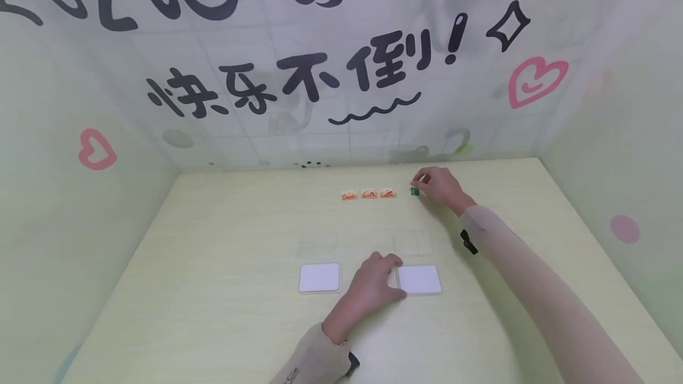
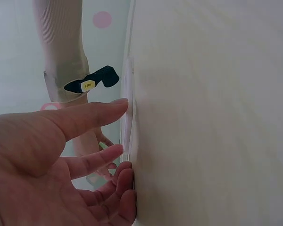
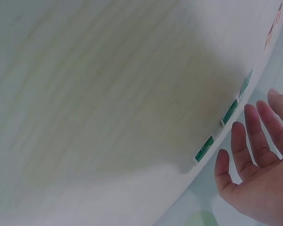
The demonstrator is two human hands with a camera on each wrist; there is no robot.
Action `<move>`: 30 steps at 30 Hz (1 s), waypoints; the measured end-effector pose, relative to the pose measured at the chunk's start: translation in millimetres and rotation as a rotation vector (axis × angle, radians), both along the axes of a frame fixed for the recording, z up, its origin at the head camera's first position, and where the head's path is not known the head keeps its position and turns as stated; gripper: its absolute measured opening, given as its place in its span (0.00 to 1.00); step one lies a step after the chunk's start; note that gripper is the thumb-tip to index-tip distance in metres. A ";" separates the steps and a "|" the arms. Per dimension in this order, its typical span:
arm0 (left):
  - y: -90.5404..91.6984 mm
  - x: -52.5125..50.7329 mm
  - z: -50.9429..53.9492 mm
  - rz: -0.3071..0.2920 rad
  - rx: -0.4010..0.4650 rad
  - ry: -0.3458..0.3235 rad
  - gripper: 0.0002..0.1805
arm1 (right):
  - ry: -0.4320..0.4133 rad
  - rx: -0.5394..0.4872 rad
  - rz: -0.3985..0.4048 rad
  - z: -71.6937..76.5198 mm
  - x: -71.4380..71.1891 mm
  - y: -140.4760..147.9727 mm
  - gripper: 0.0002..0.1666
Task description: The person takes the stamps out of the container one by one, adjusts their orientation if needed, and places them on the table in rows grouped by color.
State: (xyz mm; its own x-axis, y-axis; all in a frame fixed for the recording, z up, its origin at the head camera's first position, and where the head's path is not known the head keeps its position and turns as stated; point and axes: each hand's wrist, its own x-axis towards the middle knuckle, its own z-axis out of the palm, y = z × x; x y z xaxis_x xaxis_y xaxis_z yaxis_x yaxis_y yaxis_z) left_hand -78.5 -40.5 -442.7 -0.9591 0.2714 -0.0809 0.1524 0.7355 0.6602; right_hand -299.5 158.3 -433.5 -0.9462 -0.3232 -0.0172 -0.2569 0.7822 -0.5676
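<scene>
My left hand (image 1: 368, 286) is at the left end of a white rectangular card in a clear frame (image 1: 420, 280), its thumb at the near corner and a bent finger at the far one. In the left wrist view, thumb and finger meet that card's thin edge (image 2: 128, 108). At the back of the table, my right hand (image 1: 439, 185) hovers beside a small green card (image 1: 415, 192). The right wrist view shows several fingers spread apart, close to three green cards lying flat, one of them the lowest green card (image 3: 204, 149). Nothing shows between those fingers.
Three small orange-and-white cards (image 1: 369, 194) lie in a row left of the green one. Another white card (image 1: 319, 278) lies left of my left hand. Faint clear rectangles (image 1: 412, 243) show behind the white cards. Printed walls (image 1: 341, 135) enclose the table's back and sides.
</scene>
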 end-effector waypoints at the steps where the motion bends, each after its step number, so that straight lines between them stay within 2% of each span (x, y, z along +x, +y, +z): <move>1: 0.0 -0.2 0.7 -0.003 -0.011 0.002 0.28 | 0.000 -0.001 -0.001 0.4 0.4 0.1 0.15; 9: -4.7 -0.8 5.9 -0.026 -0.120 0.085 0.28 | 0.028 -0.001 0.006 0.1 0.6 1.4 0.16; 17: -15.2 -1.2 14.0 -0.008 -0.064 0.107 0.18 | 0.057 0.014 -0.014 8.5 12.1 0.6 0.16; 24: -25.0 -3.2 21.8 0.004 -0.046 0.198 0.13 | 0.102 0.042 -0.021 16.6 30.1 -1.8 0.16; 30: -32.8 -7.2 28.7 0.045 -0.037 0.249 0.13 | 0.122 0.054 -0.034 22.7 47.5 -4.4 0.15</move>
State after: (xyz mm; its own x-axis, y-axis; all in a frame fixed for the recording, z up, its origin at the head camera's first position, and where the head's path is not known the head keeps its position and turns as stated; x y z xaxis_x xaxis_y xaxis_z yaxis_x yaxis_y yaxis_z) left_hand -85.7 -73.3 -414.0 -0.9616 0.2296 0.1502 0.2738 0.7679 0.5791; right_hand -252.0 153.9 -410.9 -0.9528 -0.2924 0.0820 -0.2939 0.8203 -0.4906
